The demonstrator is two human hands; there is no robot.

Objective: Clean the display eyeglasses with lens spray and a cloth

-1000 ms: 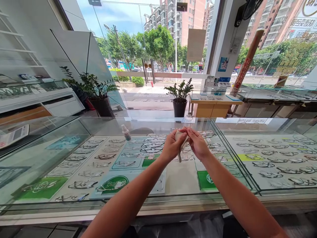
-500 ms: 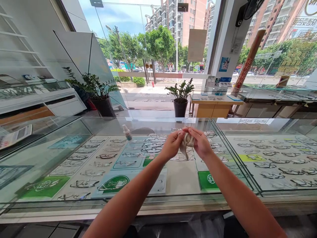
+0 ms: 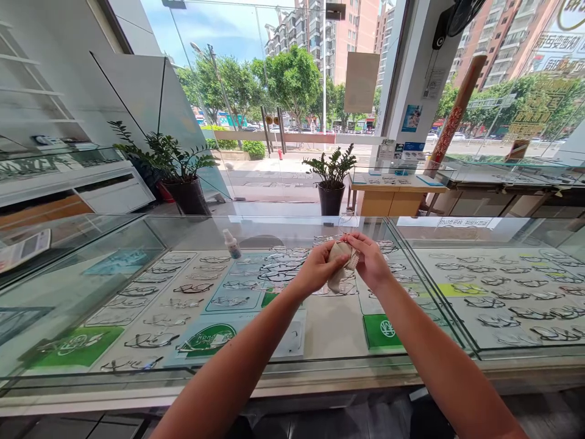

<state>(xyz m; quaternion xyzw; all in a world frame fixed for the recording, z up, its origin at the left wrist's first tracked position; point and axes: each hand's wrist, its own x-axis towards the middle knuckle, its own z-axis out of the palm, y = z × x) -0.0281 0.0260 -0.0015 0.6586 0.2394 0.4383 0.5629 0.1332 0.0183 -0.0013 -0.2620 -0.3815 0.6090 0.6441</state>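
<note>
Above the glass counter, my left hand [image 3: 319, 268] is closed around a beige cloth [image 3: 337, 281], its thumb pressed across the folds. My right hand [image 3: 373, 262] meets it from the other side, fingers pinched at the cloth's upper edge. Thin wire-like lines show by the fingertips; whether they belong to glasses in the cloth or to those below, I cannot tell. Under both hands, rows of eyeglasses [image 3: 280, 266] lie inside the glass display case [image 3: 326, 329]. A small white spray bottle [image 3: 231, 245] stands on the counter left of my hands.
Green cards [image 3: 384, 332] lie among the eyeglasses. A calculator-like device [image 3: 26, 249] rests on the left counter. Beyond the case stand a potted plant [image 3: 331, 198], another potted plant [image 3: 187, 194] and a wooden-fronted display table [image 3: 397, 200], before a glass front facing the street.
My left thumb has shifted across the cloth, which is now bunched rounder between my hands. My right hand stays nearly in place. The view has moved slightly.
</note>
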